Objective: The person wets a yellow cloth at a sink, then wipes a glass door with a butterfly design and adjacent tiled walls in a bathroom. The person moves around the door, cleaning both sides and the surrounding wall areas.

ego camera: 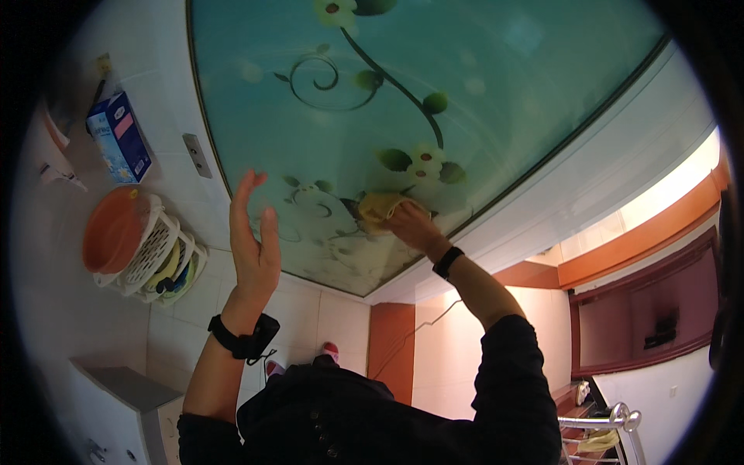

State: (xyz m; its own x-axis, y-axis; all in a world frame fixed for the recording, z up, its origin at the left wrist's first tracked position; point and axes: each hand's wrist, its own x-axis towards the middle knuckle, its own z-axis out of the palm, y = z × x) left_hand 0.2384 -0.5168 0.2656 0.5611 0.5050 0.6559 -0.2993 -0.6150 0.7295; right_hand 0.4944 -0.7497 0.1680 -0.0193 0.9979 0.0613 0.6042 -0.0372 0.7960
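Note:
A yellow cloth (376,210) is held in my right hand (411,224) and pressed against the lower part of a glass door panel (279,133). The greenish panel bears printed white flowers, leaves and dark curling stems. My left hand (256,244) is raised near the panel's left edge, fingers extended and thumb apart, with nothing in it. Whether its fingertips touch the glass cannot be told. A metal latch plate (197,155) sits on the door's white frame, above and left of that hand.
To the left, an orange basin (113,232) tops a white tiered rack (154,256). A blue box (119,139) stands above it. A white cabinet (110,401) is at lower left. Past the door's right side are an orange-brown threshold (392,343), a cable (427,322) and a metal rack (598,421).

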